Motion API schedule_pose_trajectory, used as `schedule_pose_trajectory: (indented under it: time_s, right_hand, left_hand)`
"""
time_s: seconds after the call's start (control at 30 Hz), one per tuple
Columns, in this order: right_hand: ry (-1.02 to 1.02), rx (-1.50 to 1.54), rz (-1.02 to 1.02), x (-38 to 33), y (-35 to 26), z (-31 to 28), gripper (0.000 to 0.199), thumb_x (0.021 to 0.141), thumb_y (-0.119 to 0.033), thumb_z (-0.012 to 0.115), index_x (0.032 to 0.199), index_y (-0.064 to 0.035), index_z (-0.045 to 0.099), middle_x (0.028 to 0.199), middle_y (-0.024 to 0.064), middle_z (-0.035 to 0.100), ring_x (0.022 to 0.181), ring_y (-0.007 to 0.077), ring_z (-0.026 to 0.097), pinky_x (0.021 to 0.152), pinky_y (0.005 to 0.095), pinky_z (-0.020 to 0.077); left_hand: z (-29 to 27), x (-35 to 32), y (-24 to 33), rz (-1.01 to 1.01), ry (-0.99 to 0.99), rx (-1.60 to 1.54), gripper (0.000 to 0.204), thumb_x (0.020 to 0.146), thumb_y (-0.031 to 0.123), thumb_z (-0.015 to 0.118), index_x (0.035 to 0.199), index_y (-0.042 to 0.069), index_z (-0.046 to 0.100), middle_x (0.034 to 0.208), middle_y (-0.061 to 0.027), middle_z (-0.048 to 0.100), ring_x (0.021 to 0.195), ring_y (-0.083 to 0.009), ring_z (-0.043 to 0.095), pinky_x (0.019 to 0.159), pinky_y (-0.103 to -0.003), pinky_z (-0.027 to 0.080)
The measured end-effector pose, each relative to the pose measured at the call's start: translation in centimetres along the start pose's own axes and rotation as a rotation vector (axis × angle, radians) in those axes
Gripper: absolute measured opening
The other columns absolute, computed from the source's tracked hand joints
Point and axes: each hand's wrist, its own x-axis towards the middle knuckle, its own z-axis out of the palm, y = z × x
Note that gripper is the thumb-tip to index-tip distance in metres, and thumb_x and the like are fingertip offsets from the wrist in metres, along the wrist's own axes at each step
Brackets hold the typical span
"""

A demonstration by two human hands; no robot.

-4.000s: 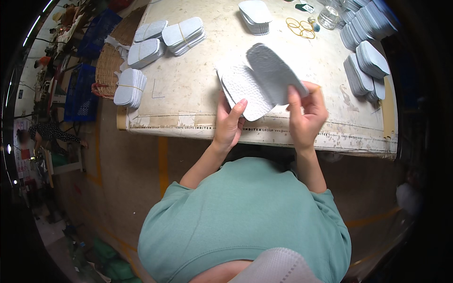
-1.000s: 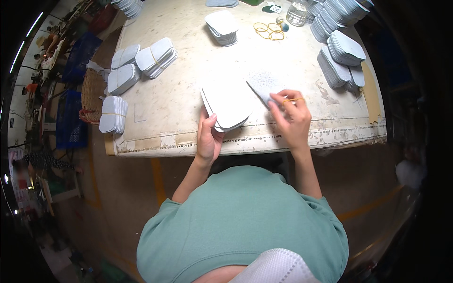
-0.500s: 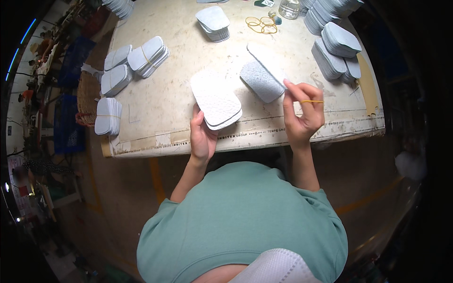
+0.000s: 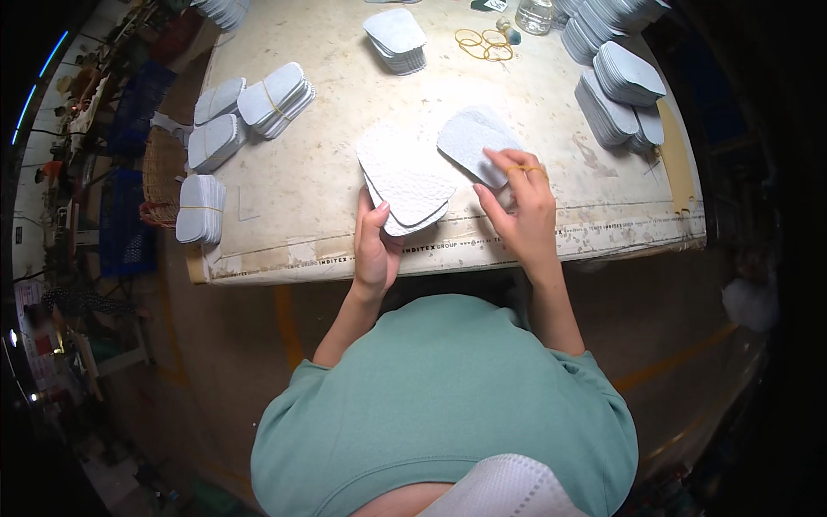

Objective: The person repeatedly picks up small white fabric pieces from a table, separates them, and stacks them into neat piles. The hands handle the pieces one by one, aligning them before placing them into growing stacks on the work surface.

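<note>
My left hand (image 4: 377, 246) is closed on the lower left edge of a few white textured fabric pads (image 4: 405, 177) with rounded corners, fanned slightly apart. To the right of them, pale grey pads of the same shape (image 4: 469, 142) lie overlapping on the table. Over their near right edge is my right hand (image 4: 524, 207), its thumb and fingers apart with nothing between them. A yellow rubber band (image 4: 525, 168) goes around fingers of this hand. Its fingertips partly cover the grey pads, and I cannot tell whether they touch.
Banded pad bundles (image 4: 276, 99) sit on the table's left side. Another stack (image 4: 396, 39) stands at the far middle, with loose rubber bands (image 4: 484, 45) and a glass jar (image 4: 534, 15) right of it. More stacks (image 4: 627, 76) line the right edge. A wicker basket (image 4: 164, 177) is beyond the left edge.
My right hand has let go of the raised grey pad, which now lies flat over the other, and has moved left with fingers opened. The white pads in my left hand have fanned slightly.
</note>
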Motion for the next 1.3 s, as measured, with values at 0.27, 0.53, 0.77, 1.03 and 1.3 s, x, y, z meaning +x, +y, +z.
schedule_pose_trajectory:
  time_s: [0.27,0.53,0.77,1.03,1.3]
  right_hand:
    - [0.058,-0.081,-0.039,2.0,2.5,-0.7,0.028,0.079,-0.022,0.075,0.096,-0.0002,0.072,0.091,0.0181,0.071,0.084,0.0287,0.069,0.081,0.0358,0.0540]
    - [0.455,-0.128,0.106,3.7,4.0,-4.2,0.019,0.089,-0.017,0.070,0.088,0.0020,0.071,0.066,0.0131,0.066,0.055,0.0121,0.062,0.053,0.0274,0.0466]
    - [0.519,-0.283,-0.109,3.1,3.8,-3.6,0.019,0.084,-0.010,0.073,0.102,-0.0058,0.074,0.084,0.0131,0.071,0.068,0.0208,0.069,0.063,0.0309,0.0528]
    - [-0.084,-0.249,-0.177,1.2,2.4,-2.0,0.021,0.080,-0.012,0.071,0.101,-0.0079,0.073,0.097,0.0075,0.070,0.081,0.0225,0.068,0.071,0.0323,0.0543]
    - [0.391,-0.201,-0.015,2.0,3.2,-4.3,0.021,0.084,-0.005,0.069,0.104,-0.0076,0.074,0.096,0.0080,0.070,0.075,0.0186,0.067,0.065,0.0290,0.0541]
  left_hand:
    - [-0.2,0.0,0.0,-0.004,-0.013,-0.018,0.055,0.097,0.027,0.043,0.146,0.006,0.031,0.138,-0.0109,0.049,0.121,-0.0198,0.055,0.099,-0.035,0.049]
    - [-0.4,0.0,-0.2,-0.025,0.009,-0.036,0.054,0.098,0.028,0.042,0.146,0.005,0.032,0.137,-0.0113,0.050,0.121,-0.0202,0.055,0.100,-0.037,0.049]
    - [-0.5,0.0,-0.2,-0.032,0.021,-0.060,0.054,0.098,0.027,0.042,0.145,0.004,0.032,0.137,-0.0116,0.051,0.120,-0.0205,0.056,0.099,-0.036,0.050]
    - [-0.5,0.0,-0.2,-0.023,0.034,-0.058,0.054,0.098,0.027,0.041,0.145,0.004,0.032,0.135,-0.0114,0.052,0.118,-0.0202,0.057,0.097,-0.035,0.051]
    - [-0.4,0.0,-0.2,-0.028,0.037,-0.052,0.053,0.098,0.029,0.040,0.144,0.003,0.033,0.135,-0.0113,0.053,0.116,-0.0199,0.058,0.095,-0.035,0.052]
